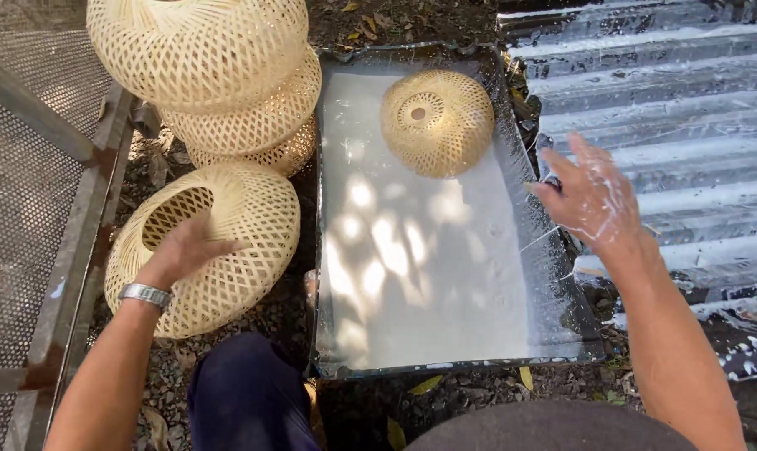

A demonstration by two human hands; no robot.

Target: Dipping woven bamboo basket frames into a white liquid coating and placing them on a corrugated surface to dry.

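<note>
Basket (pixel 203 246) sideways, mouth up-left

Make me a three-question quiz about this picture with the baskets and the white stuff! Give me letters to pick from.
1. Where is the basket that sits apart from the others?
A. in the tray of white liquid
B. on the metal sheet
C. on the mesh

2. How many baskets are in view?
A. two
B. five
C. eight

3. What is the right hand like?
A. dry and clean
B. splashed with white liquid
C. gloved

Answers:
1 A, it sits in the liquid at the tray's far end.
2 B, three stacked, one under the left hand, one in the tray.
3 B, white streaks cover its back.
</note>
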